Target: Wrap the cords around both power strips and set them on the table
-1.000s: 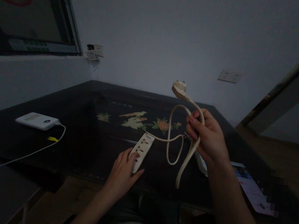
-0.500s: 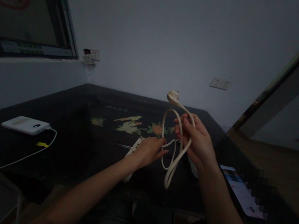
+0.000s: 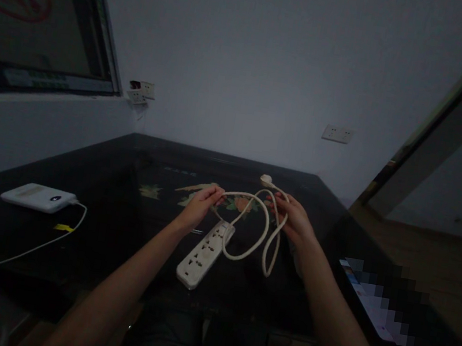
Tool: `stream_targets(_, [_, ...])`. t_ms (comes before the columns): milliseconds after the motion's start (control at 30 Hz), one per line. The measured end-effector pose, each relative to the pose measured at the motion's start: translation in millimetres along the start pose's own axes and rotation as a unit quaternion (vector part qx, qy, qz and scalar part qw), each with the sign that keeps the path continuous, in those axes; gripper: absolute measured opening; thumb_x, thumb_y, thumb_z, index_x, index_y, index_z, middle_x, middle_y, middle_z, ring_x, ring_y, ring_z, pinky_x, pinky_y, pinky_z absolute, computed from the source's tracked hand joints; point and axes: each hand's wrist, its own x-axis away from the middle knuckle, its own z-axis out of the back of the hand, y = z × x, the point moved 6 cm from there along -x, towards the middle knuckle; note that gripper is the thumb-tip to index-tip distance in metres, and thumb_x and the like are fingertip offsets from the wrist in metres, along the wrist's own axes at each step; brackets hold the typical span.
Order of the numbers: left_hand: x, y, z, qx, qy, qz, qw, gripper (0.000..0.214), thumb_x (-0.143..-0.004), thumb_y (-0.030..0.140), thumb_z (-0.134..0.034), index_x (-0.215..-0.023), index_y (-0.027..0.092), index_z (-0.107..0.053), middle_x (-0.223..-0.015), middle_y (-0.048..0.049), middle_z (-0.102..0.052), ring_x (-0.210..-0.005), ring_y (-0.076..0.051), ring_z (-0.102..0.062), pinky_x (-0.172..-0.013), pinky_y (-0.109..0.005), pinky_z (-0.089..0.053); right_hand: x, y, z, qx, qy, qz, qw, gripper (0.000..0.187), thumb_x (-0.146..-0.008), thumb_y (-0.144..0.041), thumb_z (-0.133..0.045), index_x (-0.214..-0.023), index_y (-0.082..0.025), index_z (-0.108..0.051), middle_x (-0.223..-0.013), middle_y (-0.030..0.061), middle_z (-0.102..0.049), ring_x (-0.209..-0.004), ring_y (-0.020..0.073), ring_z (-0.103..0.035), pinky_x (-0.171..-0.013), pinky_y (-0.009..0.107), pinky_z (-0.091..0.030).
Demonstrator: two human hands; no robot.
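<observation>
A white power strip (image 3: 204, 255) lies slanted on the dark table, its sockets facing up. From its far end runs a white power cord (image 3: 266, 231), looped in the air between my hands. My left hand (image 3: 204, 199) pinches the cord beyond the strip's far end. Farther right, my right hand (image 3: 293, 218) is closed around part of the cord, with a loop hanging below it. The plug (image 3: 266, 180) sticks out above and to the left of my right hand. Something pale behind my right wrist is mostly hidden.
At the left is a white power bank (image 3: 38, 197) with a thin white cable (image 3: 41, 246) leading off the near edge. A yellow scrap (image 3: 63, 227) lies beside it. A phone (image 3: 368, 303), partly pixelated, rests at the right. Wall sockets (image 3: 338, 134) are behind the table (image 3: 112, 259).
My left hand has moved left and away from me, now pinching the cord and drawing a loop out sideways. The right hand and plug are lower. The power strip is now uncovered.
</observation>
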Motion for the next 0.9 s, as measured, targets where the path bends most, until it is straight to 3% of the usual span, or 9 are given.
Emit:
stream_targets(267, [0.8,-7.7,6.8,0.081,0.029,0.008,0.996,0.027,-0.082,0.035,-0.065,-0.066,0.015,-0.056,-0.059,0.0036,-0.040,-0.057,-0.009,-0.038,-0.060,-0.021,-0.037,-17.0,67.3,-7.9,0.104,-0.005,-0.041,0.994,0.013,-0.067,-0.018,-0.066,-0.076,-0.018,-0.057,-0.066,0.0002,-0.064,-0.054,0.0104,-0.059,-0.051,0.020,-0.048])
stream_targets(500, [-4.7,-12.3,15.9,0.142,0.061,0.024,0.988,0.029,-0.081,0.033,-0.067,-0.065,0.015,-0.052,-0.057,0.0053,-0.039,-0.054,-0.008,-0.040,-0.060,-0.021,-0.040,-35.4,92.8,-2.6,0.272,0.015,-0.029,0.962,0.004,-0.075,-0.017,-0.057,-0.078,-0.017,-0.059,-0.067,0.0022,-0.064,-0.056,0.0146,-0.060,-0.055,0.026,-0.050])
stream_targets(633, [-7.0,-18.3,25.3,0.176,0.089,0.036,0.980,0.025,-0.081,0.032,-0.067,-0.068,0.014,-0.054,-0.057,0.0060,-0.038,-0.052,-0.006,-0.041,-0.058,-0.020,-0.040,-34.0,86.3,-4.2,0.378,0.030,0.020,0.925,0.023,-0.073,-0.014,-0.059,-0.096,-0.011,-0.061,-0.092,0.0141,-0.068,-0.090,0.0265,-0.064,-0.083,0.043,-0.049])
stream_targets(733, [-7.0,-24.8,32.8,0.196,0.110,0.050,0.973,0.022,-0.082,0.030,-0.066,-0.071,0.014,-0.056,-0.056,0.0065,-0.039,-0.050,-0.006,-0.042,-0.054,-0.019,-0.039,-21.5,66.2,-19.0,0.435,0.025,0.099,0.895,0.032,-0.076,-0.011,-0.058,-0.108,-0.010,-0.061,-0.124,0.0216,-0.057,-0.123,0.0317,-0.046,-0.106,0.050,-0.029])
stream_targets(800, [-6.4,-28.3,35.5,0.208,0.119,0.059,0.969,0.022,-0.081,0.029,-0.067,-0.071,0.014,-0.055,-0.055,0.0069,-0.040,-0.050,-0.006,-0.044,-0.054,-0.019,-0.041,-7.2,51.1,-38.7,0.455,-0.005,0.151,0.878,0.029,-0.082,-0.014,-0.053,-0.110,-0.012,-0.063,-0.133,0.0197,-0.052,-0.130,0.0297,-0.040,-0.110,0.048,-0.024])
stream_targets(900, [-5.9,-31.0,35.0,0.222,0.122,0.061,0.965,0.022,-0.081,0.029,-0.067,-0.071,0.015,-0.054,-0.054,0.0072,-0.040,-0.051,-0.007,-0.045,-0.055,-0.020,-0.042,19.7,35.8,-80.3,0.465,-0.097,0.207,0.855,0.026,-0.089,-0.027,-0.051,-0.111,-0.020,-0.065,-0.124,0.0106,-0.061,-0.120,0.0229,-0.051,-0.105,0.039,-0.034])
